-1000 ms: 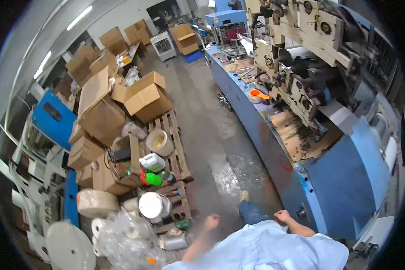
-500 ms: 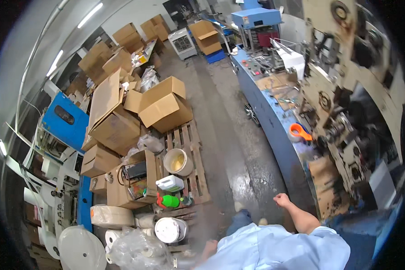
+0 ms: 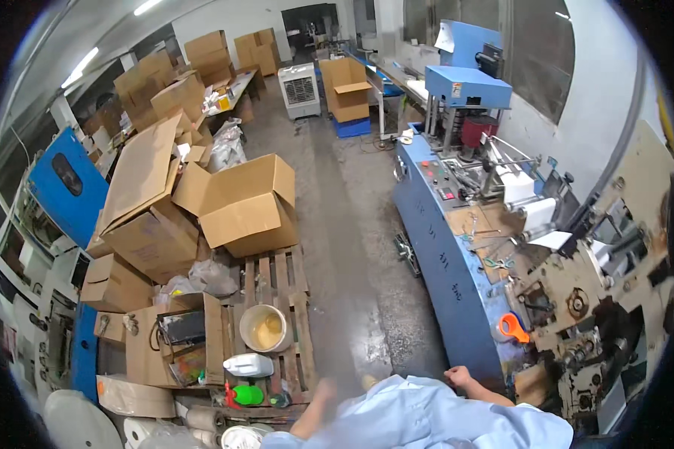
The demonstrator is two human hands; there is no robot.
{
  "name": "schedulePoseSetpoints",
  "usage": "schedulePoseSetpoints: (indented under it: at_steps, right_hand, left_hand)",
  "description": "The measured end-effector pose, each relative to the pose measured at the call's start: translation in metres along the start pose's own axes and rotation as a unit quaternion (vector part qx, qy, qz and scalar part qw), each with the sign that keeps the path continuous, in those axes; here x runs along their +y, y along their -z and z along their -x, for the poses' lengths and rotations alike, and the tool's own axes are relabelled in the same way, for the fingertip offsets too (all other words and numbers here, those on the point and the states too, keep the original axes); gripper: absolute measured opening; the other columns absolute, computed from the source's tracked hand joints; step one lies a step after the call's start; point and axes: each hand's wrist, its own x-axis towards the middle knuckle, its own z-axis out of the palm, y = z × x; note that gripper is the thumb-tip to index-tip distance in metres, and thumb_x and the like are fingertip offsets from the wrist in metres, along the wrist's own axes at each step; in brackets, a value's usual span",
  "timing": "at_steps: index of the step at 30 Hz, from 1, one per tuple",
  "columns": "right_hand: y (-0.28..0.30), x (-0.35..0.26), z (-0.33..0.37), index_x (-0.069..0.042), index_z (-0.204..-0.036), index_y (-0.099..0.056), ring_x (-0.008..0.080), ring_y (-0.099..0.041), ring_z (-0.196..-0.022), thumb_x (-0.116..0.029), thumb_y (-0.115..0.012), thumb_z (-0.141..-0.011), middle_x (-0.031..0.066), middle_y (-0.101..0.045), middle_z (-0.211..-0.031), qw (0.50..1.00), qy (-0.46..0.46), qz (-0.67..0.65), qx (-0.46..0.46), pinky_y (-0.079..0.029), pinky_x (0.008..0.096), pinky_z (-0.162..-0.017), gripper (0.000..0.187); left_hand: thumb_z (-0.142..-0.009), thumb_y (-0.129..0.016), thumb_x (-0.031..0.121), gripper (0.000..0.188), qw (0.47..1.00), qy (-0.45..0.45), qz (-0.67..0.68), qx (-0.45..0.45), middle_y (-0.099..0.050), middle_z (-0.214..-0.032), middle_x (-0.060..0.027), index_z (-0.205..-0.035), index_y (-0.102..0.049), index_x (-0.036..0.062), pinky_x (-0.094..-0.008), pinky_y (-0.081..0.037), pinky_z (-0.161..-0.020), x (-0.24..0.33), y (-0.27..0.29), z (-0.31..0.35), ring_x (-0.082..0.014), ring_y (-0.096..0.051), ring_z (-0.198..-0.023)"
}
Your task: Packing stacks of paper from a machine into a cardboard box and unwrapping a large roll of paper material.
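Observation:
My left hand [image 3: 322, 393] hangs low beside my body, smeared by motion, so its fingers cannot be made out. Nearest to it are a green and red spray bottle [image 3: 246, 395] and a white plastic jug [image 3: 249, 366] at the pallet's near end. My right hand [image 3: 457, 374] is at my other side, fingers curled in, with nothing visible in them. It is close to the side of the blue machine bench [image 3: 457, 314]. On that bench an orange tape dispenser [image 3: 512, 328] lies beyond my right hand.
A wooden pallet [image 3: 301, 314] on the left bears a white bucket [image 3: 266, 329] and an open cardboard box [image 3: 240, 213]. Along the right run rollers and machine parts [image 3: 577, 303]. Between them a concrete aisle [image 3: 337, 224] leads to an air cooler [image 3: 299, 90] and another box [image 3: 346, 90].
My view has swung to the right and lifted, levelling out, and the aisle now runs straighter ahead. My left hand has come forward; my right hand is lower in view, nearer the bench.

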Motion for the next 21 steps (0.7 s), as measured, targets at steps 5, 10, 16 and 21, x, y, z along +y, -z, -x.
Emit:
schedulePoseSetpoints:
  at_steps: [5,10,16,21]
  right_hand:
    - [-0.012,-0.094,-0.042,0.001,-0.082,-0.072,0.0188,-0.063,-0.057,-0.025,-0.071,-0.085,0.0093,-0.069,-0.072,0.998,-0.032,-0.041,-0.025,-0.051,0.0345,-0.055,0.026]
    - [-0.058,-0.143,-0.146,-0.003,-0.080,-0.073,0.0226,-0.068,-0.069,-0.031,-0.067,-0.087,0.0144,-0.071,-0.077,0.994,0.057,0.081,-0.044,-0.053,0.0362,-0.069,0.030]
    - [-0.099,-0.266,-0.286,-0.001,-0.082,-0.073,0.0350,-0.069,-0.085,-0.032,-0.055,-0.086,0.0223,-0.070,-0.088,0.910,0.212,0.346,-0.090,-0.054,0.0441,-0.076,0.036]
    - [-0.105,-0.452,-0.354,-0.005,-0.073,-0.073,0.0188,-0.066,-0.056,-0.029,-0.059,-0.085,0.0098,-0.067,-0.061,0.972,0.141,0.170,-0.082,-0.053,0.0369,-0.055,0.031]
  left_hand:
    - [-0.091,-0.056,0.018,0.024,0.988,0.029,0.097,0.119,-0.068,-0.101,-0.0211,-0.102,-0.068,0.0010,-0.0399,-0.051,-0.085,0.062,0.102,-0.111,-0.0295,-0.065,-0.093]
    - [-0.086,-0.060,0.015,0.013,0.944,0.074,0.241,0.212,-0.069,-0.091,-0.0170,-0.092,-0.068,0.0065,-0.0435,-0.051,-0.082,0.056,0.134,-0.177,-0.0325,-0.066,-0.089]
    - [-0.076,-0.068,0.016,0.018,0.946,0.291,0.101,0.101,-0.073,-0.094,-0.0135,-0.091,-0.072,0.0070,-0.0394,-0.052,-0.084,0.042,0.184,-0.160,-0.0246,-0.068,-0.090]
    - [-0.073,-0.074,0.021,0.027,0.946,0.287,0.144,0.035,-0.073,-0.092,-0.0102,-0.096,-0.073,0.0069,-0.0359,-0.053,-0.081,-0.039,0.204,-0.188,-0.0218,-0.069,-0.087]
